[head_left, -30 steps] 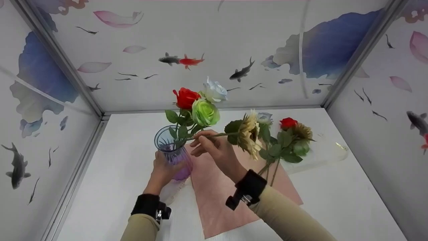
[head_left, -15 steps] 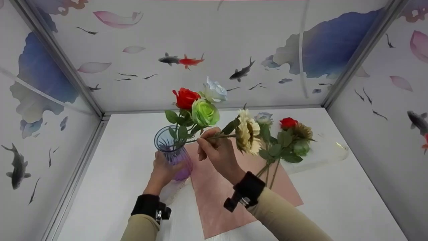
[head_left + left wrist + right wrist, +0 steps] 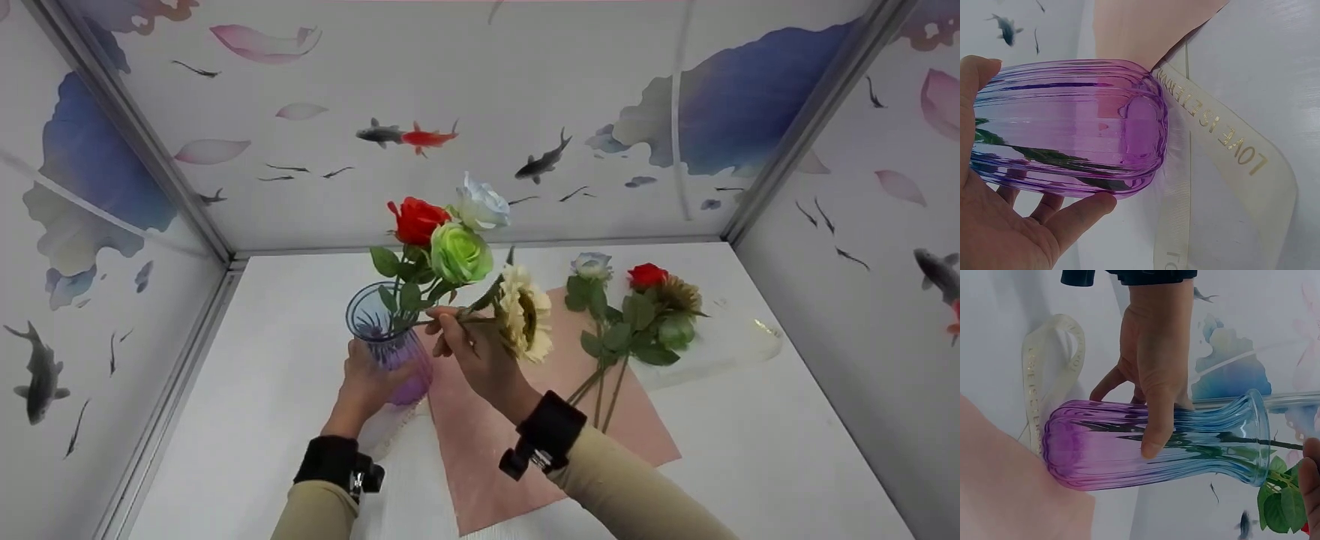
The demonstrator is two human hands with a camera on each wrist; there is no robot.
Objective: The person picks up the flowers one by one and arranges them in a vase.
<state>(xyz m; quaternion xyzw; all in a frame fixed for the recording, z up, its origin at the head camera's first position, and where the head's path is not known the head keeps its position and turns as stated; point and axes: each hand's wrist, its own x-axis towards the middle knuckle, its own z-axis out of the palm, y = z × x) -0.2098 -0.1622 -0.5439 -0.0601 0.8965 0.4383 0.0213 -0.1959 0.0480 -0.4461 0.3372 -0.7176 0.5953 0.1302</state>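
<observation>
My left hand [image 3: 367,386] grips a ribbed glass vase [image 3: 1112,464], purple at its base and blue at its mouth. A red rose [image 3: 418,220], a green rose [image 3: 459,253] and a pale blue rose [image 3: 482,204] stand in the vase, leaning right. With my right hand [image 3: 480,360], just right of the vase mouth, I pinch the stem of a cream sunflower [image 3: 516,304]. Its head faces right, and its stem [image 3: 1286,445] runs into the mouth. In the left wrist view, dark green leaves [image 3: 1061,160] show through the glass.
Pink paper [image 3: 510,465] lies on the white table [image 3: 757,442]. On its right lie several flowers, including a red rose [image 3: 647,276] and a pale blue one [image 3: 592,265], near clear plastic [image 3: 739,345]. A lettered cream ribbon [image 3: 1219,129] lies by the vase base. Printed walls enclose the table.
The right hand has shifted slightly, and the sunflower head has moved left, closer to the vase, turning to face right. The left hand and the vase have stayed in place.
</observation>
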